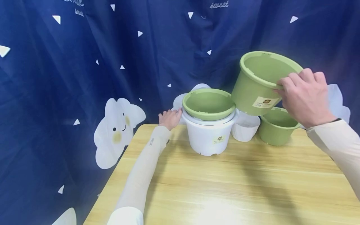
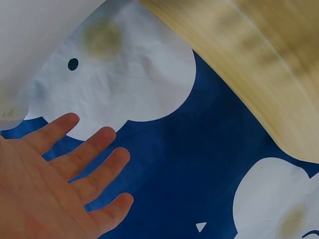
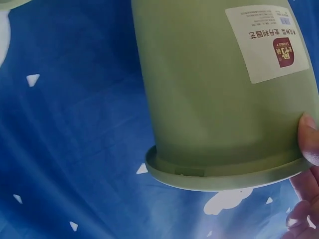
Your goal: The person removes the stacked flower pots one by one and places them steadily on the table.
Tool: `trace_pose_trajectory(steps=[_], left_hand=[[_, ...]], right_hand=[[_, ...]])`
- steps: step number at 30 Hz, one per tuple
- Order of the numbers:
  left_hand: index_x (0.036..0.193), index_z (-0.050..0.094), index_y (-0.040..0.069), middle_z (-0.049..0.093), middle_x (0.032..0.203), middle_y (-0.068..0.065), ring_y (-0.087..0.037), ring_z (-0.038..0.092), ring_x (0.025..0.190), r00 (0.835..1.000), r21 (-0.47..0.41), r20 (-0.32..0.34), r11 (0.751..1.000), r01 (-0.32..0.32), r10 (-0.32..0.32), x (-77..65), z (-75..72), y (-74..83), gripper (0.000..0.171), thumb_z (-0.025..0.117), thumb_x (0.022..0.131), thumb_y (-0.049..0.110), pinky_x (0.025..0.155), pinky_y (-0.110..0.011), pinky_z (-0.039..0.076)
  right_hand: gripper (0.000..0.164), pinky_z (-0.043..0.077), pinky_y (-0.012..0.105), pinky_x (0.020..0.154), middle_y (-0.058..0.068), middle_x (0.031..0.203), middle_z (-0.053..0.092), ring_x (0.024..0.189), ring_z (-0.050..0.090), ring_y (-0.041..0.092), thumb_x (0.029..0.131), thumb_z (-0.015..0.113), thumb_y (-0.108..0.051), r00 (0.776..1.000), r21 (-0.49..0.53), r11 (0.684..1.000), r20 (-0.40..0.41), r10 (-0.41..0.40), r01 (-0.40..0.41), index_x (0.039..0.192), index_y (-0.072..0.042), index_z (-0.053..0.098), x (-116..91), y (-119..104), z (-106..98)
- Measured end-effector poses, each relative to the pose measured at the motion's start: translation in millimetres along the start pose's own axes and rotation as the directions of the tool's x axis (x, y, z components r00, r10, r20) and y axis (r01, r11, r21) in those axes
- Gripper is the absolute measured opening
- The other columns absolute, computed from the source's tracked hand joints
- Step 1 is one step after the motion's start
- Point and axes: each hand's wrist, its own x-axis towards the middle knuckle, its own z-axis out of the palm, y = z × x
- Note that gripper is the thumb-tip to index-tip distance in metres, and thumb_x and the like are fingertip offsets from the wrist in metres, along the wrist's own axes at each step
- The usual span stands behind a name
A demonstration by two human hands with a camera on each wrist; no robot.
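The right grip (image 1: 305,95) holds a green pot (image 1: 257,89) aloft, tilted.

We take this for a curtained, homelike corner: a dark blue curtain (image 1: 50,131) printed with pale clouds (image 1: 108,153), one of them smiling, white triangles (image 1: 57,19) and the word "sweet" hangs behind a wood-grain bench (image 1: 202,181). Whether it is a real home, we cannot tell.

A blue curtain (image 1: 56,78) with white triangles (image 1: 57,19) and clouds (image 1: 105,145) hangs behind a wood-grained bench (image 1: 197,181); bright light glares off its top.
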Motion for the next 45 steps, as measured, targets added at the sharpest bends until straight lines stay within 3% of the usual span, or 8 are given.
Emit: trace_pose_trajectory(steps=[4,11,16,19,25,31,38,45], left_hand=[[0.146,0.056,0.019,0.057,0.146,-0.018,-0.043,0.05,0.134,1.0,-0.001,-0.001,1.0,0.001,-0.001,-0.1,1.2,-1.9,0.084,-0.002,0.103,0.062,0.11,-0.063,0.034],[0.146,0.056,0.019,0.057,0.146,-0.018,-0.042,0.051,0.133,1.0,-0.013,-0.002,1.0,0.0,0.0,0.9,4.3,-0.7,0.082,0.0,0.103,0.062,0.11,-0.062,0.034],[0.145,0.057,0.018,0.058,0.145,-0.018,-0.042,0.051,0.132,1.0,-0.022,0.0,1.0,-0.006,0.006,-0.3,6.8,1.7,0.081,0.002,0.104,0.061,0.11,-0.062,0.034],[0.145,0.057,0.019,0.058,0.145,-0.018,-0.042,0.052,0.132,1.0,-0.017,-0.005,1.0,-0.004,0.004,-1.2,6.7,2.4,0.082,0.0,0.103,0.061,0.11,-0.062,0.034],[0.144,0.058,0.019,0.059,0.145,-0.018,-0.042,0.052,0.132,1.0,-0.019,-0.022,1.0,0.003,-0.003,-2.1,2.3,3.1,0.082,0.001,0.103,0.06,0.109,-0.061,0.034],[0.145,0.057,0.019,0.058,0.145,-0.018,-0.042,0.051,0.132,1.0,-0.033,-0.023,0.999,-0.008,0.007,-1.9,-0.3,4.4,0.079,0.003,0.105,0.06,0.109,-0.061,0.034],[0.147,0.056,0.019,0.057,0.147,-0.018,-0.042,0.051,0.132,1.0,-0.033,-0.008,0.999,-0.01,0.009,1.0,0.8,1.7,0.083,0.001,0.103,0.062,0.109,-0.061,0.034],[0.146,0.056,0.017,0.057,0.146,-0.019,-0.043,0.051,0.133,1.0,-0.044,-0.004,0.999,-0.011,0.01,-0.8,-0.2,-0.5,0.084,0.0,0.103,0.062,0.111,-0.063,0.033]], right_hand=[[0.017,0.032,0.059,0.069,0.023,0.083,0.065,0.083,0.049,0.048,0.086,0.071,-0.012,1.0,-0.005,1.0,-0.002,0.006,-0.006,0.094,0.002,0.065,-14.5,4.7,-4.2],[0.024,0.033,0.058,0.068,0.022,0.081,0.065,0.082,0.051,0.048,0.092,0.062,-0.021,0.998,-0.007,1.0,0.053,-0.02,0.02,0.093,0.003,0.063,-44.7,11.4,-11.9],[0.052,0.031,0.058,0.068,0.023,0.078,0.063,0.08,0.051,0.047,0.107,0.042,-0.041,0.998,-0.01,1.0,0.054,0.012,-0.011,0.091,0.003,0.063,-68.7,14.2,-17.3],[0.066,0.031,0.058,0.065,0.022,0.078,0.063,0.079,0.052,0.046,0.11,0.029,-0.051,0.997,-0.039,0.999,0.076,0.027,-0.025,0.091,0.003,0.063,-81.7,14.9,-21.9],[0.062,0.033,0.058,0.067,0.02,0.082,0.065,0.08,0.051,0.046,0.11,0.032,-0.049,0.991,-0.059,0.996,0.113,0.067,-0.061,0.093,0.002,0.062,-104.1,13.5,-29.3],[0.06,0.033,0.06,0.07,0.02,0.084,0.065,0.088,0.054,0.046,0.11,0.032,-0.05,0.99,-0.062,0.992,0.091,0.112,-0.106,0.097,0.001,0.063,-121.8,10.6,-36.6],[0.053,0.031,0.061,0.074,0.021,0.08,0.06,0.086,0.05,0.048,0.109,0.041,-0.043,0.993,0.009,0.993,0.01,0.121,-0.121,0.091,0.003,0.062,-137.3,6.2,-41.8],[0.056,0.03,0.062,0.075,0.022,0.079,0.061,0.084,0.048,0.049,0.109,0.041,-0.043,0.992,0.045,0.991,-0.011,0.129,-0.128,0.09,0.005,0.062,-151.1,3.0,-44.7]])
